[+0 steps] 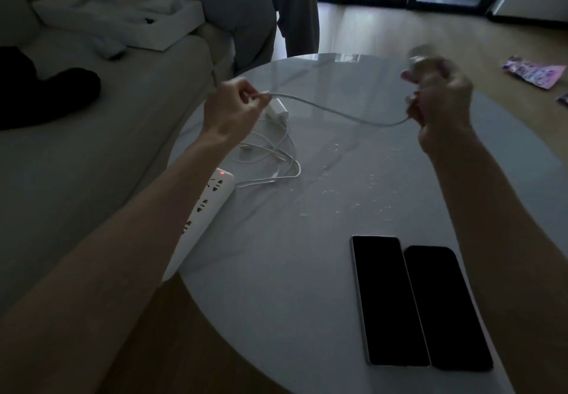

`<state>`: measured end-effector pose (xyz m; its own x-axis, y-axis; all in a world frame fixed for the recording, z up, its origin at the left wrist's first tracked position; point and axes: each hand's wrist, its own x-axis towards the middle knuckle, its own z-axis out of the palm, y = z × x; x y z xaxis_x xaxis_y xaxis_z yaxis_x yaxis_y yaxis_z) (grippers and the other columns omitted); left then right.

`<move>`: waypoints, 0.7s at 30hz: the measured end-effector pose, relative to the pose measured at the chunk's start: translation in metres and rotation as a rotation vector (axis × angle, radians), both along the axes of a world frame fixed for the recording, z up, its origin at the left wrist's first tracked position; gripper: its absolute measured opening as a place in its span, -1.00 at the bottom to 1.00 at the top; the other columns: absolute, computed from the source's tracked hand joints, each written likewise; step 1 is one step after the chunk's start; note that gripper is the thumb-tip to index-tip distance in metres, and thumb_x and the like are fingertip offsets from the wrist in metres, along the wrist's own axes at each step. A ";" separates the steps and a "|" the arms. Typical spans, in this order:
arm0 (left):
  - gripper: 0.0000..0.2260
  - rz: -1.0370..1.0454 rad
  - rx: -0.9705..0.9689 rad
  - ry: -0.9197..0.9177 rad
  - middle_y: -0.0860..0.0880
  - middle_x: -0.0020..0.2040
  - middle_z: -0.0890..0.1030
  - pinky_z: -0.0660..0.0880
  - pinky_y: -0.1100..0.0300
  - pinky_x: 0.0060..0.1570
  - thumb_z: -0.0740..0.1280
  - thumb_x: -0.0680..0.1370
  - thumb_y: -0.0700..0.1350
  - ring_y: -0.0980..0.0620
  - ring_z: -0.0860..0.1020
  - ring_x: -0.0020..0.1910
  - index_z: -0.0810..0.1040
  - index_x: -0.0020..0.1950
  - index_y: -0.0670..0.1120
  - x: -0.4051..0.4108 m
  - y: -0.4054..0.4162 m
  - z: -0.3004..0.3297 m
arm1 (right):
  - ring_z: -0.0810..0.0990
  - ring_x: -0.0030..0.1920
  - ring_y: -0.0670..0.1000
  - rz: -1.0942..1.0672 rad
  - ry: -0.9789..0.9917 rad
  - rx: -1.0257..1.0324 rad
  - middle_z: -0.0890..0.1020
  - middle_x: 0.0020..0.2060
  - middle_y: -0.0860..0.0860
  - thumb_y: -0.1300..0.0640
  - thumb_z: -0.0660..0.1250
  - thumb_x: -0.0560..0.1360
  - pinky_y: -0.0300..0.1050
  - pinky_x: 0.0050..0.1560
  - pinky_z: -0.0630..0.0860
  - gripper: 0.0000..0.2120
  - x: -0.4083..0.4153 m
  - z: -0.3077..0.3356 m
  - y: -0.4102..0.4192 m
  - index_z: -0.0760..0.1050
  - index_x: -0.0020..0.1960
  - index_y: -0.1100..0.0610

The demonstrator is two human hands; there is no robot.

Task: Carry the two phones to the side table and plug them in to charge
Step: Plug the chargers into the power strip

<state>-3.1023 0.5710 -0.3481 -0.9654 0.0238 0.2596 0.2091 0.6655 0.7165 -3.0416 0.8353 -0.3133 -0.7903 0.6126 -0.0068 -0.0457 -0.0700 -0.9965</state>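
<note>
- Where the round pale table comes nearest the camera, two phones lie face up with dark screens, side by side and touching along their long edges — the left phone with a light rim, the right phone all dark.
- Left of them, a white power strip lies at the table's left edge, a red light glowing at its far end.
- Just beyond the strip, a loose tangle of white cables rests on the tabletop, with a white charger block at its far side.
- Above the table, both hands hold one white cable that sags between them — the left hand pinches one end between thumb and fingertips, and the right hand is closed around the other end and something pale, blurred beyond telling.
- Farther off, a light sofa runs along the left, with a seated person's grey trouser legs past the table.
</note>
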 end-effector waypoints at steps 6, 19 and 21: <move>-0.84 -0.121 -0.089 -0.185 -0.02 -0.10 0.62 0.52 0.11 0.01 0.44 0.47 0.04 -0.02 0.57 -0.05 0.62 -0.04 -0.01 0.003 0.003 0.007 | 0.54 -0.41 -0.33 0.665 -0.065 0.512 0.65 -0.17 -0.04 0.18 0.53 0.39 -0.51 -0.42 0.39 -0.57 0.013 -0.022 -0.059 0.57 0.23 0.19; -0.66 -0.554 -0.104 -0.469 0.08 0.01 0.71 0.43 0.51 -0.13 0.33 0.50 0.22 0.22 0.62 -0.03 0.66 0.08 0.02 0.055 -0.021 0.021 | 0.59 -0.20 -0.11 0.810 -0.057 0.846 0.67 0.02 0.03 0.19 0.56 0.35 -0.44 -0.26 0.46 -0.62 0.011 -0.030 -0.089 0.60 0.14 0.05; -0.62 -0.486 0.027 -0.449 0.00 -0.08 0.74 0.52 0.41 -0.06 0.31 0.52 0.20 0.12 0.67 -0.08 0.68 0.04 -0.07 0.053 -0.023 0.013 | 0.56 -0.18 -0.17 0.788 -0.025 0.906 0.68 0.04 0.02 0.19 0.54 0.37 -0.46 -0.25 0.45 -0.61 0.012 -0.029 -0.092 0.60 0.18 0.03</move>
<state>-3.0494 0.5477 -0.3353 -0.8610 0.4830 -0.1594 0.1576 0.5513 0.8193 -3.0297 0.7431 -0.3420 -0.9558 -0.2494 0.1559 -0.2853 0.6570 -0.6979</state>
